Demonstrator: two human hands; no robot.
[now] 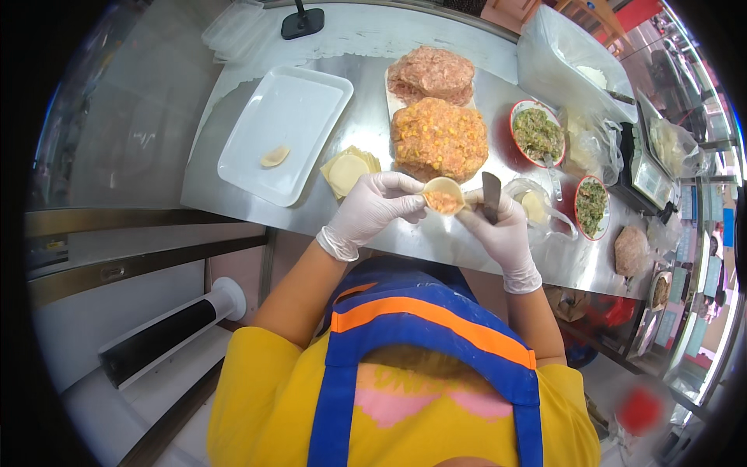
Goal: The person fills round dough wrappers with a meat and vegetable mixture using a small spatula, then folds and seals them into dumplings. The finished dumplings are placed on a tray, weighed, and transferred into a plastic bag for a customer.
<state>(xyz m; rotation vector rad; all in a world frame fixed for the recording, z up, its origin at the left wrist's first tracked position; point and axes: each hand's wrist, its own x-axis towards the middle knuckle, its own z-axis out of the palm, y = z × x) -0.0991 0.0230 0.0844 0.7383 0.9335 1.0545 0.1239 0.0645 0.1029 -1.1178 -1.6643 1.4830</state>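
Both my hands wear thin white gloves and hold one round dough wrapper (454, 185) between them, its sides curved up around a dab of orange filling (442, 202). My left hand (382, 201) pinches the wrapper's left edge. At its right edge are the fingers of my right hand (496, 225), which also keeps a flat metal spatula (491, 195) tucked in its grip. Just beyond sits a large mound of orange minced filling with corn kernels (439, 137). A stack of round wrappers (350, 170) on square sheets lies left of my left hand.
A white tray (280, 111) holds one folded dumpling (275, 156). Behind the corn mound is pink minced meat (435, 73). Two red-rimmed bowls of green filling (537, 133) (591, 207), bagged wrappers (534, 205), a scale (650, 181) and a plastic-lined bin (575, 64) stand right.
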